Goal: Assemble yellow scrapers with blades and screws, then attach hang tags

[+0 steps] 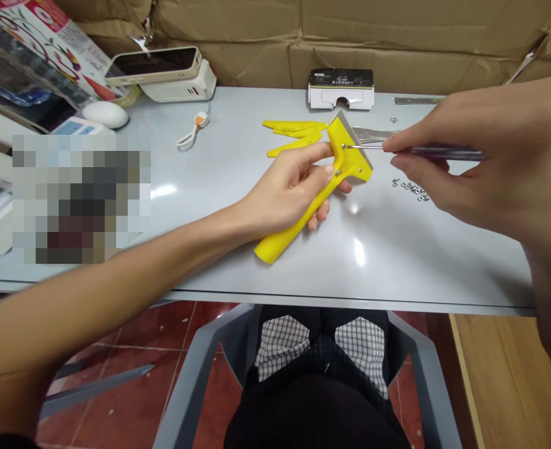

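My left hand (298,187) is wrapped round the handle of a yellow scraper (287,234), held tilted above the table with its metal blade edge facing up and right. Two small screws show on the scraper's head. Between thumb and fingers, my right hand (462,143) grips a screwdriver (444,151), whose thin shaft reaches left to the upper screw (343,146). Behind the scraper lie several yellow plastic strips (294,128). Flat metal blades (373,134) rest partly hidden behind the scraper head and the screwdriver. A scatter of small screws (416,189) lies below my right hand.
At the back of the grey table (257,280) stands a small black-and-white box (341,90). A phone (156,64) rests on a white device (182,84) at the back left, near a short white cable (194,130) and a white mouse (106,115). Cardboard (247,37) lines the rear.
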Motion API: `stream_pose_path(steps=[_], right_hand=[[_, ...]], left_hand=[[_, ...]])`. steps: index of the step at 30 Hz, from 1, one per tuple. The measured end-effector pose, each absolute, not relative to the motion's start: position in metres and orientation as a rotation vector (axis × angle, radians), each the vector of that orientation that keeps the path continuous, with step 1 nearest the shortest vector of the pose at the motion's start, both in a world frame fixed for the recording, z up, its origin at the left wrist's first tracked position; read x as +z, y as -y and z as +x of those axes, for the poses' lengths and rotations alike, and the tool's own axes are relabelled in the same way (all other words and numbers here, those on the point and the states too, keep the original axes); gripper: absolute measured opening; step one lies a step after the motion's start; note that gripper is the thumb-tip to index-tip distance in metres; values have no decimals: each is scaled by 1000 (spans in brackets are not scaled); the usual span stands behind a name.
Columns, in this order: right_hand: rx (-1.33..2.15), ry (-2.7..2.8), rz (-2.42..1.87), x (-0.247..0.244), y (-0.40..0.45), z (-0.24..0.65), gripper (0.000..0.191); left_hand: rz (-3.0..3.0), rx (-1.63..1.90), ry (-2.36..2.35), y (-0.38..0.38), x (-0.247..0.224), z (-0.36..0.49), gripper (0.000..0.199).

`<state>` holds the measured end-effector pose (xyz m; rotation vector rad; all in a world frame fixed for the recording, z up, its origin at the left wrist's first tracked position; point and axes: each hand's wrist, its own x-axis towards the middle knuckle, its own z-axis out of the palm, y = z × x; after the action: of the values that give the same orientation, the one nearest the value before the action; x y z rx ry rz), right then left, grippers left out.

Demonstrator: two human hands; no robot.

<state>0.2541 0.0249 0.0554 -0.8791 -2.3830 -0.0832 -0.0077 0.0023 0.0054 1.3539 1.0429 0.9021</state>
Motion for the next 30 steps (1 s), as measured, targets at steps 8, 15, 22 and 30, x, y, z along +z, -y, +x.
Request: stream_pose_path(steps=[8,15,22,30], right_hand=[[-220,2392,-954,56,-21,254,19],[520,2091,-1313,64,-29,242,22],[216,2280,-1135,53,-36,250,13],[-94,2360,-958,62,-35,261,7]], left_hand=[[1262,929,-1044,1,9,-5,31],[1280,934,-1011,2,11,-5,33],[1319,938,-1046,0,11,-6,30],[1292,920,-1029,0,10,-6,26]])
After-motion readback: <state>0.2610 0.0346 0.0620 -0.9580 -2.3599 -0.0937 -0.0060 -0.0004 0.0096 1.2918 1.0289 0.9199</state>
